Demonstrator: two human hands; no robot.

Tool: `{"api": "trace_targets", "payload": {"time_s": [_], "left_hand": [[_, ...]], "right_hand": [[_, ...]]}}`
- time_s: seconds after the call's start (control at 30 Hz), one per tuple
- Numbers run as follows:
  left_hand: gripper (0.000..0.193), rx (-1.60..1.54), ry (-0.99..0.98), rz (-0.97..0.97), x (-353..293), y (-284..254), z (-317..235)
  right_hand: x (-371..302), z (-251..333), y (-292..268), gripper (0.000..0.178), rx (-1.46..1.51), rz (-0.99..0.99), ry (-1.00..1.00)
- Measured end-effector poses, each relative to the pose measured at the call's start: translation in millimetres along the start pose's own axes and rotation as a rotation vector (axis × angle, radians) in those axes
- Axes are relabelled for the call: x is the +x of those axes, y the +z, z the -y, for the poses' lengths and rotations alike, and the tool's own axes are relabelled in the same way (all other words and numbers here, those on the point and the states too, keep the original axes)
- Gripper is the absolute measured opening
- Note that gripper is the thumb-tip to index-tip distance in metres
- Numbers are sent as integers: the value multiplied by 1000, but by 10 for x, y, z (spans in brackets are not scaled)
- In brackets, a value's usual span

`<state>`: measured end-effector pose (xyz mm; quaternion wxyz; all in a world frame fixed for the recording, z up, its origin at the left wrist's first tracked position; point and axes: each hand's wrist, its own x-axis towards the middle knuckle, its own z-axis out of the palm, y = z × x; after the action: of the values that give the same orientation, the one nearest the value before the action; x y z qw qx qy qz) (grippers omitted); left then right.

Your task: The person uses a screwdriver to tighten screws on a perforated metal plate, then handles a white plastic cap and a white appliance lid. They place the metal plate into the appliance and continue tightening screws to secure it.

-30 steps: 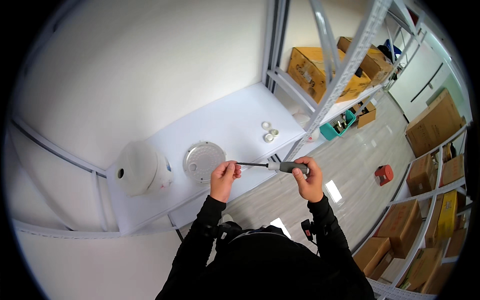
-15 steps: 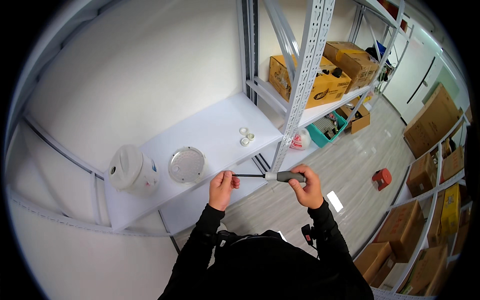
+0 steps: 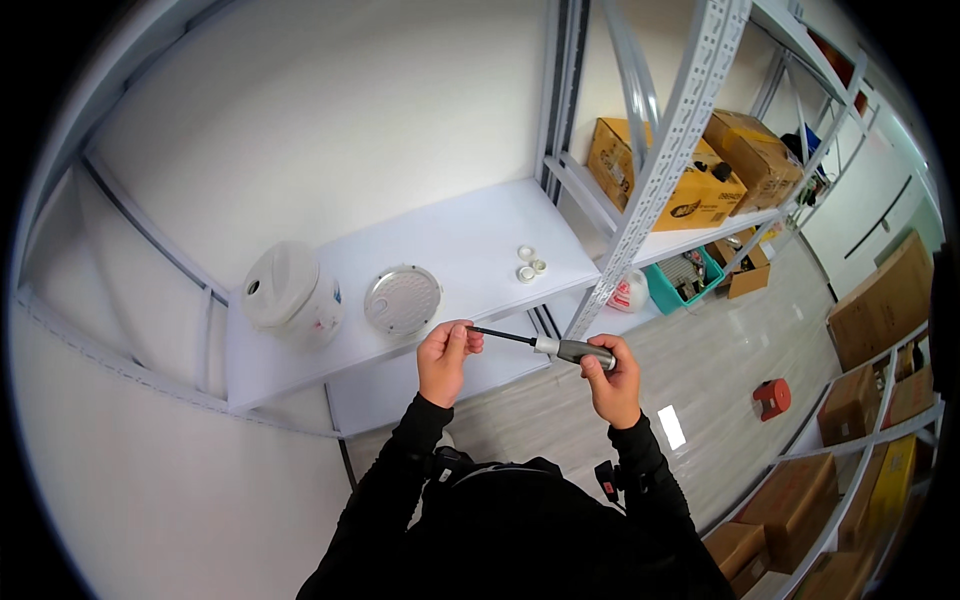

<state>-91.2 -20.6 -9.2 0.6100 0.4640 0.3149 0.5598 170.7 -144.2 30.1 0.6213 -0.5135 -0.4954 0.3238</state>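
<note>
A screwdriver [image 3: 570,349] with a grey handle and a thin dark shaft is held between my hands, in front of the shelf's near edge. My right hand [image 3: 616,382] is wrapped round the handle. The thumb and fingers of my left hand [image 3: 441,366] pinch the tip end of the shaft, so the tip itself is hidden. Beyond my left hand, a round, translucent disc [image 3: 403,298] with small dark spots round its rim lies flat on the white shelf [image 3: 460,225]. Several small white ring-like caps [image 3: 526,273] sit farther right on it.
A white lidded bucket [image 3: 295,295] stands at the shelf's left end. A perforated metal upright [image 3: 665,150] rises on the right. Past it are cardboard boxes [image 3: 690,200] and a teal bin [image 3: 672,290]. On the floor stands a red stool [image 3: 772,398]; boxes [image 3: 800,495] fill the right-hand rack.
The screwdriver has gone from about level to tilted, its tip end now higher in the picture than its handle. Both hands keep their hold. The whole view has shifted, with the shelf farther right.
</note>
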Motion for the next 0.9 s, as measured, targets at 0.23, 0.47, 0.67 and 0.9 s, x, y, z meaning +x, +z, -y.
{"api": "trace_targets", "payload": {"time_s": [0.23, 0.47, 0.67, 0.9], "left_hand": [[25, 81, -82, -66, 95, -588, -159], [28, 174, -126, -57, 395, -1403, -351], [28, 434, -106, 59, 682, -1962, -524], [27, 537, -19, 247, 1025, -2329, -497]], "right_hand": [[305, 0, 435, 29, -118, 245, -210], [675, -67, 1177, 27, -193, 393, -229], [1021, -289, 1846, 20, 55, 166, 194], [1430, -262, 2255, 23, 25, 68, 295]]}}
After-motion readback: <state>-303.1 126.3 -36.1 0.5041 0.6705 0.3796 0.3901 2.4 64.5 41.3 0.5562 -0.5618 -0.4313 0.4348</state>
